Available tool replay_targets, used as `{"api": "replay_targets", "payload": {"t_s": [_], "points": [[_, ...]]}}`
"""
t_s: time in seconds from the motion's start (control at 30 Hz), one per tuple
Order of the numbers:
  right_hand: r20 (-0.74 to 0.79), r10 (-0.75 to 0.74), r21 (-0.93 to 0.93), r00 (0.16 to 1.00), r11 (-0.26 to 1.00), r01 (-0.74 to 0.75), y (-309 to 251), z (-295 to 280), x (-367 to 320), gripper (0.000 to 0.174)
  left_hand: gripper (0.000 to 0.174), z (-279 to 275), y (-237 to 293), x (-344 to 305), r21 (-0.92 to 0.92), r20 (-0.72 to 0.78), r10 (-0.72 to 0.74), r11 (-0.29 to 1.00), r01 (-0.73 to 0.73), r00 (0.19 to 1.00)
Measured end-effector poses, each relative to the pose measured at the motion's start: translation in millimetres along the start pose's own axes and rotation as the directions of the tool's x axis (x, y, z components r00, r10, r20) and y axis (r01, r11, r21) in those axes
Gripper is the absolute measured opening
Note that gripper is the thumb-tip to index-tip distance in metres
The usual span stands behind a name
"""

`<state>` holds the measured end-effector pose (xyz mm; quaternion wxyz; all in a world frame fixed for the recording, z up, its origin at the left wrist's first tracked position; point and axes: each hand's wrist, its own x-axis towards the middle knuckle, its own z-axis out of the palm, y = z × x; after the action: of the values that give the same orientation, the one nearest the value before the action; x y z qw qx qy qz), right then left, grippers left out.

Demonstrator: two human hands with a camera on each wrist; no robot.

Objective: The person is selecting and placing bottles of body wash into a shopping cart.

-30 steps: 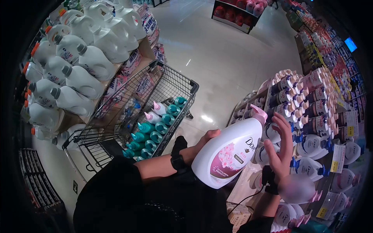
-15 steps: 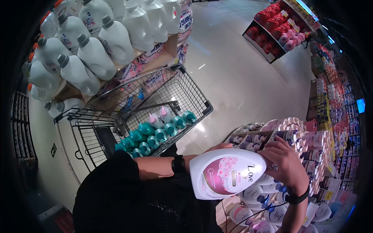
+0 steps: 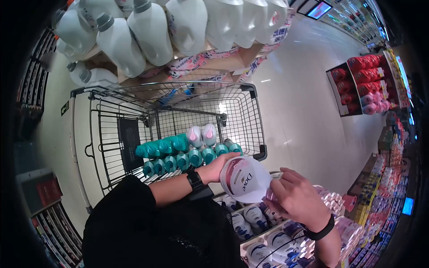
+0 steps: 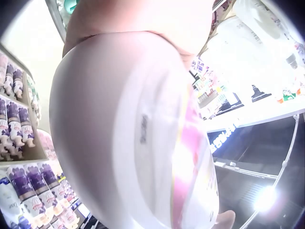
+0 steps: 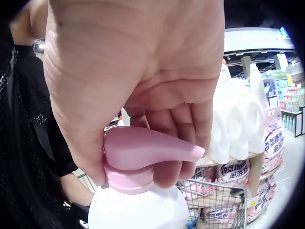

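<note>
A white Dove bottle (image 3: 246, 181) with a pink label is held in front of the body, tilted, beside the cart's near right corner. The left hand (image 3: 220, 167) grips its body from the side; in the left wrist view the bottle (image 4: 114, 124) fills the middle, against the palm (image 4: 138, 19). The right hand (image 3: 297, 196) has its fingers curled round the pump end. Up close in the right wrist view, thumb and fingers of the right hand (image 5: 138, 71) pinch the pink pump head (image 5: 143, 150) at its collar.
A shopping cart (image 3: 263, 149) holds several teal bottles (image 3: 195, 157) and two white bottles with pink pumps (image 3: 209, 134). Large white jugs (image 3: 187, 27) stand on a shelf behind it. More Dove bottles (image 3: 259, 254) are at the lower right; a red display (image 3: 366, 82) stands farther off.
The right hand has closed on the pump, where it was apart from it earlier. The bottle now points more toward the camera, and the view has turned, bringing the cart nearer the middle.
</note>
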<state>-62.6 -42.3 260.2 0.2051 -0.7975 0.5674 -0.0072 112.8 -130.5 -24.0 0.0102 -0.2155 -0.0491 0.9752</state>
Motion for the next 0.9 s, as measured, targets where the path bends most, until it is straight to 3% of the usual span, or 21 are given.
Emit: {"api": "replay_targets", "payload": {"t_s": [0.07, 0.13, 0.17, 0.2, 0.27, 0.33, 0.43, 0.57, 0.73, 0.77, 0.9], "points": [[0.050, -0.082, 0.051, 0.995, 0.996, 0.080, 16.1, 6.7, 19.8, 0.028, 0.039, 9.9, 2.6, -4.2, -0.069, -0.051, 0.014, 0.997, -0.018, 0.999], [0.036, -0.138, 0.079, 0.990, 0.988, 0.134, 30.2, 12.8, 39.2, 0.028, 0.035, 2.2, -0.9, 2.9, 0.152, -0.188, 0.169, 0.978, -0.141, 0.968], [0.062, -0.160, 0.077, 0.985, 0.985, 0.155, 37.2, 17.6, 48.8, 0.027, 0.032, -4.1, 4.7, 3.7, 0.430, -0.321, 0.295, 0.892, -0.139, 0.900], [0.088, -0.182, 0.075, 0.979, 0.982, 0.175, 42.2, 19.3, 58.3, 0.026, 0.032, -11.3, 7.9, 2.0, 0.418, -0.327, 0.312, 0.894, -0.160, 0.892], [0.146, -0.208, 0.048, 0.967, 0.978, 0.203, 48.0, 20.7, 75.1, 0.025, 0.032, -19.6, 13.1, -7.0, 0.620, -0.383, 0.449, 0.773, -0.136, 0.807], [0.160, -0.274, -0.022, 0.948, 0.959, 0.281, 63.3, 46.0, 87.2, 0.023, 0.036, -39.4, 13.6, -14.1, 0.618, -0.378, 0.485, 0.766, -0.175, 0.788], [0.148, -0.260, -0.089, 0.954, 0.957, 0.275, 106.9, 108.8, 105.0, 0.019, 0.036, -47.9, 13.1, -21.8, 0.633, -0.453, 0.517, 0.760, -0.147, 0.726], [0.146, -0.231, -0.158, 0.962, 0.954, 0.253, 141.5, 184.9, 130.4, 0.020, 0.033, -62.6, 3.8, -32.8, 0.575, -0.515, 0.485, 0.807, -0.135, 0.706], [0.143, -0.271, -0.121, 0.952, 0.950, 0.288, 181.7, 245.8, 162.8, 0.023, 0.031, -44.8, -14.1, -57.4, 0.717, -0.461, 0.581, 0.689, -0.104, 0.671], [0.158, -0.263, -0.103, 0.952, 0.954, 0.281, 187.0, 258.5, 169.1, 0.023, 0.027, -39.1, -19.6, -63.0, 0.699, -0.467, 0.637, 0.691, -0.186, 0.613], [0.133, -0.264, -0.054, 0.955, 0.961, 0.273, 182.2, 294.6, 177.2, 0.019, 0.028, -48.1, -30.2, -82.8, 0.711, -0.489, 0.677, 0.674, -0.198, 0.549]]}}
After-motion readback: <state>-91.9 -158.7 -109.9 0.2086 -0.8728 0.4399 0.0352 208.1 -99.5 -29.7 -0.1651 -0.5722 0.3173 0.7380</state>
